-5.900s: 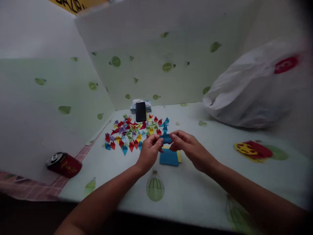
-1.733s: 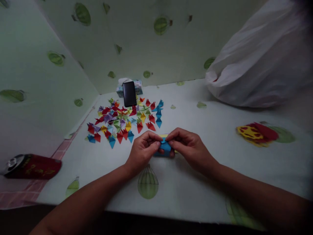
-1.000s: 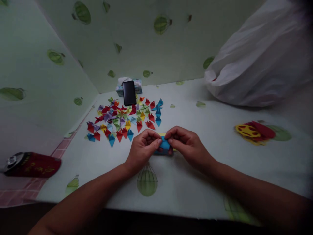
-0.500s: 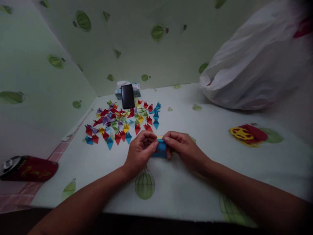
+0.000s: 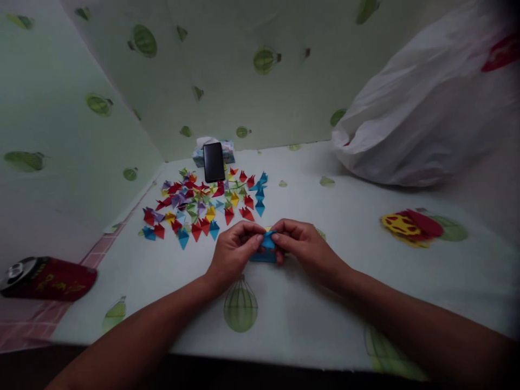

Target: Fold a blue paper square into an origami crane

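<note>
Between the fingertips of both hands is a small piece of blue origami paper, partly folded. My left hand pinches its left side with thumb and curled fingers. From the right, my right hand pinches the other side. Just below it lies more blue paper, largely covered by the fingers, and a bit of yellow shows behind the fold. Beyond my left hand, many folded paper cranes in red, blue, purple, green and yellow are spread over the table.
A black phone leans on a tissue box at the back. On the left lies a dark red can. A large white plastic bag stands at the back right, with red and yellow cut-out pieces in front of it.
The blue paper's upper flap looks smaller and more bent between the fingertips. Both hands keep their pinch and have hardly moved; the view has shifted slightly.
</note>
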{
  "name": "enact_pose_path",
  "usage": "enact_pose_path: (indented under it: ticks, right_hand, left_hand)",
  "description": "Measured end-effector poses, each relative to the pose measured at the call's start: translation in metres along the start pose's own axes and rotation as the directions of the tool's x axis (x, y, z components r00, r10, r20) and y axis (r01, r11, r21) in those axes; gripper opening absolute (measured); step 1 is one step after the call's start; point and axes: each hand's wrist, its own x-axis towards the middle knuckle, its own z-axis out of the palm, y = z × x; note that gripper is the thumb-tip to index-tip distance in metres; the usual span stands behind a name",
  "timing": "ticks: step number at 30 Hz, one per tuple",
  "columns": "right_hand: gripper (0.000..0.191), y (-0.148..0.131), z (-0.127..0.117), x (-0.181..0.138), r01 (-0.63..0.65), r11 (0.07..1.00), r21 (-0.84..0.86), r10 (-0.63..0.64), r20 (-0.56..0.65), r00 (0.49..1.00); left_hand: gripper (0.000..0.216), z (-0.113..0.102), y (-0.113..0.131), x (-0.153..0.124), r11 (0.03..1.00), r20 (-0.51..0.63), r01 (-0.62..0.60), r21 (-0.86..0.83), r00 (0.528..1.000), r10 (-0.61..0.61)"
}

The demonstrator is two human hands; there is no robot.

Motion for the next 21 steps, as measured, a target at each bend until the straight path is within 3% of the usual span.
enact_pose_path:
  ticks: [9, 21]
  right_hand:
    - [0.015, -0.0005, 0.0017, -0.0017, -0.047, 0.999, -0.008, 0.046, -0.038, 0.998]
    - [0.015, -0.0017, 0.0011, -0.0029, -0.006, 0.999, -0.034, 0.005, -0.014, 1.000]
  left_hand:
    - [0.023, 0.0021, 0.0035, 0.0028, 0.999, -0.023, -0.013, 0.039, 1.000, 0.014]
    - [0.017, 0.0000, -0.0006, 0.0019, 0.998, -0.022, -0.012, 0.054, 1.000, 0.013]
